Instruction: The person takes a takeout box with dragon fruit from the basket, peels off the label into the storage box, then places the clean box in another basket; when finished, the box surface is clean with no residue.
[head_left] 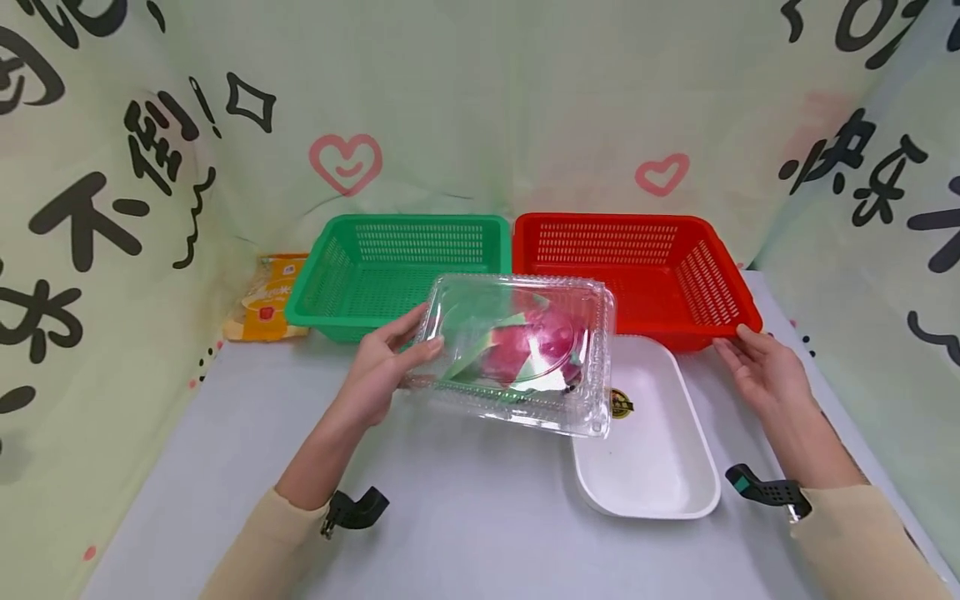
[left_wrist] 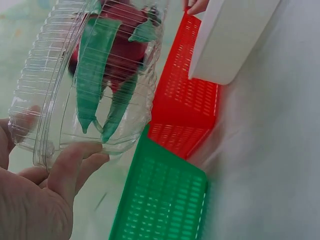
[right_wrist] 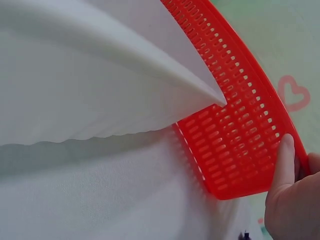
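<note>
A clear plastic clamshell box [head_left: 525, 421] is held up, tilted, in front of the baskets. My left hand [head_left: 386, 362] grips its left end, thumb on the near side and fingers behind. Inside lies a magenta thing [head_left: 517, 354] with pointed green leaf-like pieces [left_wrist: 95, 70]. My right hand [head_left: 772, 375] pinches the front right corner of a red plastic basket [head_left: 645, 321]. In the right wrist view the thumb [right_wrist: 285, 157] lies against the basket's rim. A white tray [head_left: 652, 467] sits in front of the red basket, its left part hidden by the box.
A green plastic basket [head_left: 401, 312] stands left of the red one. An orange and yellow package [head_left: 273, 296] lies at its left, partly hidden. Near the box's edge shows a round black-and-gold sticker [head_left: 621, 404] on the tray. Cloth walls [head_left: 450, 100] with drawings surround the white table [head_left: 450, 533].
</note>
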